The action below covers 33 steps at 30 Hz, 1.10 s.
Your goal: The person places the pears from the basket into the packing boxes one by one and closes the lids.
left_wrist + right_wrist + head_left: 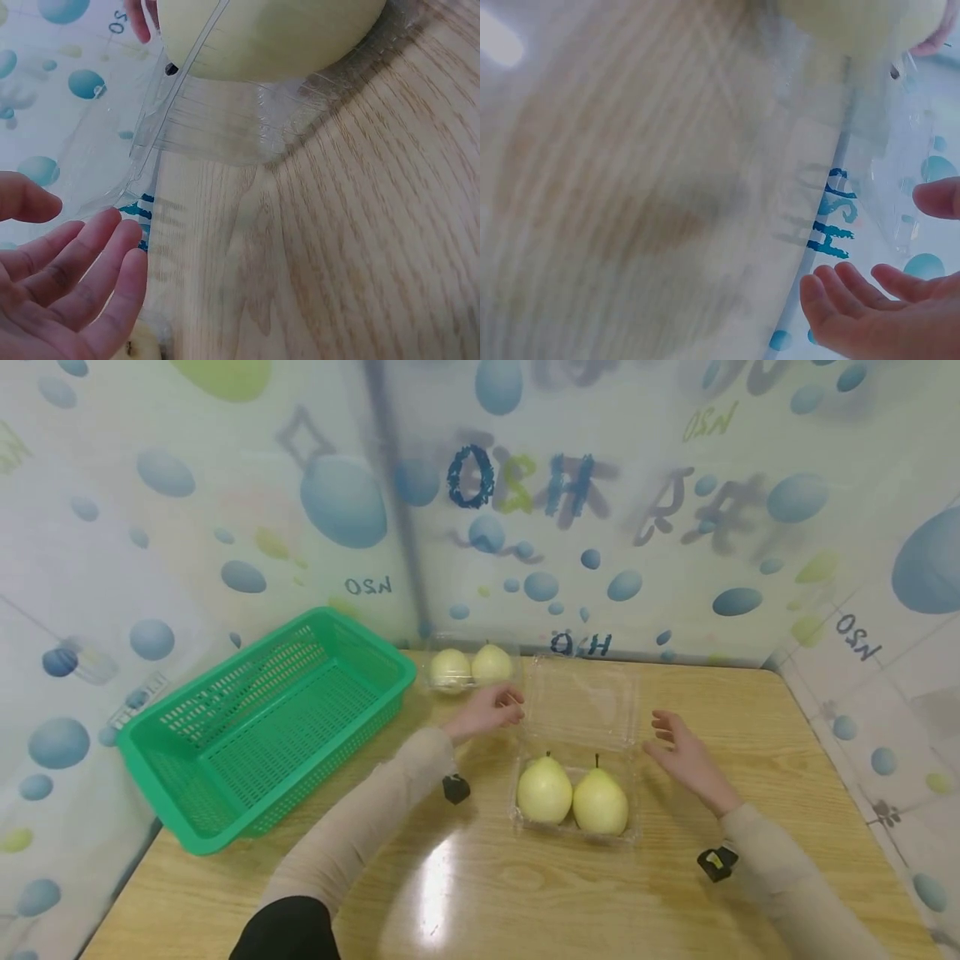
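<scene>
Two pale yellow pears, a left one (544, 790) and a right one (601, 802), sit side by side with stems up in a clear plastic clamshell box (525, 827). Its transparent lid (581, 702) stands open on the far side. Just left of the lid is my left hand (486, 712), fingers loosely bent and holding nothing; in the left wrist view its fingertips (112, 217) come close to the lid's edge, and I cannot tell if they touch. My right hand (686, 760) hovers right of the lid, apart from it, fingers relaxed and thumb spread (937, 199).
A second clear box (474, 639) holding two pears stands at the back, behind my left hand. A green plastic basket (281, 710) lies at the left of the wooden table (495, 902). A patterned curtain (645, 527) borders the table's back and sides.
</scene>
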Available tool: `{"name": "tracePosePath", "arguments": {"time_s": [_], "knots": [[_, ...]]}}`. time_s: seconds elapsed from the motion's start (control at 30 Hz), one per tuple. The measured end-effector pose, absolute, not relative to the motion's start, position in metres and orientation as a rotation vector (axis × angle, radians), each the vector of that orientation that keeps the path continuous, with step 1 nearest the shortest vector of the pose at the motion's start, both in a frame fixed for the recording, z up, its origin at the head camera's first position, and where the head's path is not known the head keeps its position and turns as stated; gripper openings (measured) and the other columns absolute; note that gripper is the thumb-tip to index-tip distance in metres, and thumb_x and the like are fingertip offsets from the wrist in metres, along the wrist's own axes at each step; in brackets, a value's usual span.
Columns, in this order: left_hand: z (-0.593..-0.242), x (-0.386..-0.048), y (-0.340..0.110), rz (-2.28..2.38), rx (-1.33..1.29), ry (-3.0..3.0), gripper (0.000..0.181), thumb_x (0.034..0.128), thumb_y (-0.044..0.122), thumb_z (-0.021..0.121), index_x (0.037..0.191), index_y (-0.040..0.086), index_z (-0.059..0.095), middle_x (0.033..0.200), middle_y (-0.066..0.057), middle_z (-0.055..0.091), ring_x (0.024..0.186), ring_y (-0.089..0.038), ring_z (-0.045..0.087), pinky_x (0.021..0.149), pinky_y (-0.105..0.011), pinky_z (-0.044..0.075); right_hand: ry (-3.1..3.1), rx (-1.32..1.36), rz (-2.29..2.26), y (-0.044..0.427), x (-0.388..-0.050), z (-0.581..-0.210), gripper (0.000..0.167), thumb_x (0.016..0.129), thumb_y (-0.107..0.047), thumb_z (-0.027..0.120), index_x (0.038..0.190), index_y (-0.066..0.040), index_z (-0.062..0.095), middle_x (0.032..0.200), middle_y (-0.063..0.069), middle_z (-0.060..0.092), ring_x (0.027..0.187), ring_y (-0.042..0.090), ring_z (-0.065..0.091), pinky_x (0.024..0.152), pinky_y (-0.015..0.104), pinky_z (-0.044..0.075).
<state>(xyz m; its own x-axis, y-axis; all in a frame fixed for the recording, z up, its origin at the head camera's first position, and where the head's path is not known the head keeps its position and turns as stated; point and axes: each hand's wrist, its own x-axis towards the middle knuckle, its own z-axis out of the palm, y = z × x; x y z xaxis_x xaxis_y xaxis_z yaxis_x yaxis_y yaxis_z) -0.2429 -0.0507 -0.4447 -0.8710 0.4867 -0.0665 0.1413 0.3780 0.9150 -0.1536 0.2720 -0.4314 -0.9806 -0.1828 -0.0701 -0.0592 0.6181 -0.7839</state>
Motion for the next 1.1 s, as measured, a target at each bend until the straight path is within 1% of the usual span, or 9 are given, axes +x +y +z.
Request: {"name": "tracePosePath", "arguments": {"time_s": [0.13,0.27,0.4,0.57,0.73,0.8,1.0,1.1], "knots": [[-0.444,-0.243,-0.052,1.526,0.561,2.284,0.022,0.0951,0.001,0.051,0.114,-0.010,0.055,0.095,-0.018,0.066,0.087,-0.027,0.066,0.077,-0.036,0.056,2.650,-0.169,-1.279,0.273,-0.159,-0.425,0.065,0.100,-0.018,0.049,0.147,0.012,0.015,0.142,0.040,0.027,0.128,0.055,0.030,0.099,0.064,0.034],[-0.444,-0.243,-0.052,1.553,0.577,2.269,0.019,0.0937,0.000,0.052,0.110,-0.009,0.056,0.094,-0.017,0.066,0.085,-0.025,0.066,0.073,-0.031,0.057,2.634,-0.152,-1.273,0.274,-0.167,-0.421,0.065,0.100,-0.018,0.049,0.147,0.012,0.015,0.142,0.040,0.027,0.129,0.054,0.031,0.099,0.064,0.036],[-0.443,-0.242,-0.052,1.568,0.585,2.262,0.016,0.0924,-0.001,0.053,0.107,-0.007,0.057,0.092,-0.016,0.066,0.083,-0.023,0.066,0.072,-0.030,0.056,2.585,-0.166,-1.320,0.274,-0.180,-0.416,0.066,0.101,-0.018,0.048,0.148,0.011,0.012,0.145,0.039,0.023,0.131,0.054,0.029,0.102,0.063,0.034],[-0.443,-0.240,-0.054,1.570,0.568,2.257,0.016,0.0931,-0.001,0.053,0.107,-0.007,0.057,0.094,-0.016,0.066,0.085,-0.025,0.066,0.074,-0.034,0.057,2.470,-0.196,-1.439,0.275,-0.198,-0.409,0.069,0.101,-0.021,0.047,0.150,0.007,0.008,0.149,0.037,0.017,0.134,0.053,0.023,0.106,0.062,0.027],[-0.441,-0.238,-0.055,1.570,0.553,2.231,0.018,0.0937,-0.001,0.053,0.110,-0.008,0.056,0.098,-0.017,0.065,0.089,-0.028,0.065,0.079,-0.039,0.056,2.357,-0.227,-1.542,0.279,-0.207,-0.405,0.067,0.102,-0.022,0.046,0.152,0.003,0.009,0.152,0.032,0.016,0.136,0.047,0.025,0.109,0.057,0.026],[-0.441,-0.238,-0.055,1.564,0.560,2.232,0.019,0.0938,-0.001,0.053,0.111,-0.008,0.056,0.099,-0.017,0.065,0.090,-0.028,0.065,0.079,-0.039,0.056,2.334,-0.232,-1.562,0.280,-0.208,-0.403,0.065,0.102,-0.022,0.045,0.153,0.001,0.010,0.153,0.030,0.017,0.136,0.045,0.026,0.110,0.055,0.026],[-0.441,-0.237,-0.056,1.560,0.559,2.236,0.017,0.0944,0.000,0.053,0.110,-0.006,0.056,0.099,-0.017,0.065,0.090,-0.028,0.065,0.080,-0.041,0.056,2.288,-0.254,-1.607,0.281,-0.208,-0.396,0.064,0.103,-0.023,0.046,0.152,0.001,0.014,0.153,0.029,0.019,0.139,0.043,0.021,0.112,0.053,0.024],[-0.441,-0.237,-0.056,1.559,0.556,2.230,0.017,0.0947,-0.001,0.053,0.111,-0.006,0.056,0.100,-0.018,0.065,0.090,-0.028,0.065,0.080,-0.040,0.056,2.293,-0.260,-1.612,0.281,-0.206,-0.393,0.062,0.103,-0.023,0.045,0.152,0.002,0.016,0.153,0.027,0.019,0.139,0.042,0.022,0.112,0.053,0.024]]}}
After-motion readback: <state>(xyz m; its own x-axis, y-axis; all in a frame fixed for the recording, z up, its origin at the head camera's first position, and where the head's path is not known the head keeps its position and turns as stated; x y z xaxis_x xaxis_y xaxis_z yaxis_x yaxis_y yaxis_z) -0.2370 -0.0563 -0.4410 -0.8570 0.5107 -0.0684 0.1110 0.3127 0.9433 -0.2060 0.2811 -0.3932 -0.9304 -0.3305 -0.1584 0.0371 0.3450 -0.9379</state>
